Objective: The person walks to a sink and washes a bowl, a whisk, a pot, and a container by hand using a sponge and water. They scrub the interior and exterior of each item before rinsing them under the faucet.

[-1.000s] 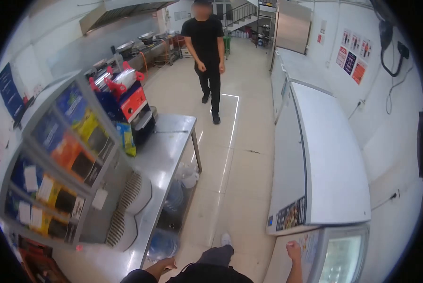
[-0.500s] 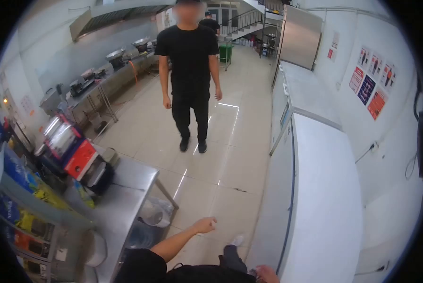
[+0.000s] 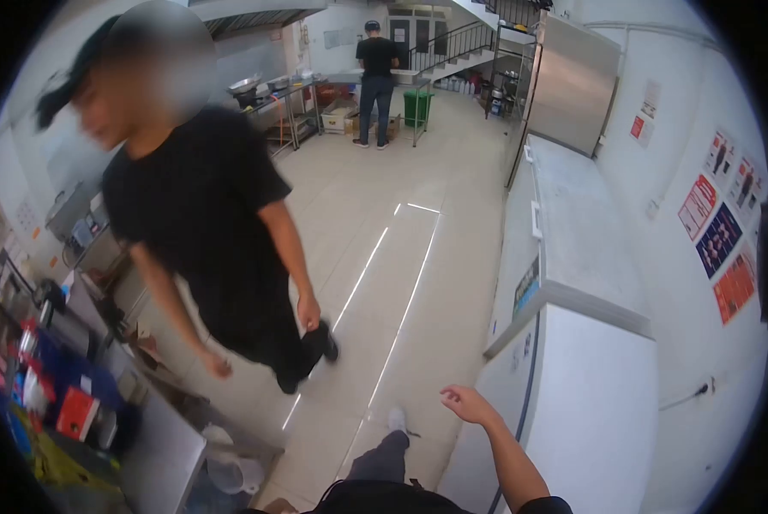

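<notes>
Beside the near freezer (image 3: 585, 420): my right hand (image 3: 465, 403), fingers loosely curled, nothing visible held, perhaps out for balance. Near left: my left hand (image 3: 279, 506), mostly cropped, grip I cannot tell. Freezer along right wall (image 3: 669, 163), presumably sparing floor (image 3: 453, 283) for walking.

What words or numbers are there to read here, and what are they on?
None I can read for sure.
Wall posters: print too small.
Blue label on the far freezer: too blurred.
Marks on the near freezer: too small.
Red panel, left: too blurred.
</notes>
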### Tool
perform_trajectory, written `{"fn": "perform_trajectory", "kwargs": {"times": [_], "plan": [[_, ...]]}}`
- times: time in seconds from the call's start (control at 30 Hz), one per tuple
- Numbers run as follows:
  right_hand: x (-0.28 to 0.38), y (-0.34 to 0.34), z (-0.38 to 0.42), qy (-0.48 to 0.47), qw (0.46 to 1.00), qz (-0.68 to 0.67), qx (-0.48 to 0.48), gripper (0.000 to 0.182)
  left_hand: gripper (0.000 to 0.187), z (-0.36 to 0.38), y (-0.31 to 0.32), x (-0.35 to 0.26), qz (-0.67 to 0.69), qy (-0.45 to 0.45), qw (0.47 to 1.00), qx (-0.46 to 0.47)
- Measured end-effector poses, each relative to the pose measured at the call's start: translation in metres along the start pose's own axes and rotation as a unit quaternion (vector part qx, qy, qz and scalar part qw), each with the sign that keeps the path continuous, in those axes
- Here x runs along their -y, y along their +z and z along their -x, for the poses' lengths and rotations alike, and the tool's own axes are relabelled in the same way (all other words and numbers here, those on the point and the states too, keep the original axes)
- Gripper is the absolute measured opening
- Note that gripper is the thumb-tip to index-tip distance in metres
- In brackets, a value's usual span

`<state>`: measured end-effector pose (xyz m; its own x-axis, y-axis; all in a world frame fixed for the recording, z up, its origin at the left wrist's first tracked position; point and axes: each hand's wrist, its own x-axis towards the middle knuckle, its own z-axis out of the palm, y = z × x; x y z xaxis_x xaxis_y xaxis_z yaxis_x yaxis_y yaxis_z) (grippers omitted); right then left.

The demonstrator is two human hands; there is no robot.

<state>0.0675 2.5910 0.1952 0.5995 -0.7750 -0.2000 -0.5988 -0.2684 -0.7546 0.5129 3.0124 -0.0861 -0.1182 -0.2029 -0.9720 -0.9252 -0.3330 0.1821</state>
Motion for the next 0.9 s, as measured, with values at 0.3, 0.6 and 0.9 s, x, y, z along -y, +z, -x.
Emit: {"fn": "perform_trajectory", "kwargs": {"times": [0.3, 0.6, 0.9], "plan": [[-0.223, -0.057, -0.105, 0.226, 0.972, -0.047, 0.054, 0.029, 0.036, -0.056, -0.492, -0.236, 0.077, 0.105, 0.906, -0.404], [-0.331, -0.246, -0.360, 0.101, 0.976, -0.161, 0.110, 0.024, 0.032, -0.015, -0.889, -0.447, 0.272, 0.252, 0.776, -0.511], [-0.253, -0.565, -0.879, -0.087, 0.978, 0.125, 0.145, 0.018, 0.030, -0.251, -0.729, -0.378, 0.514, -0.291, 0.623, -0.513]]}}
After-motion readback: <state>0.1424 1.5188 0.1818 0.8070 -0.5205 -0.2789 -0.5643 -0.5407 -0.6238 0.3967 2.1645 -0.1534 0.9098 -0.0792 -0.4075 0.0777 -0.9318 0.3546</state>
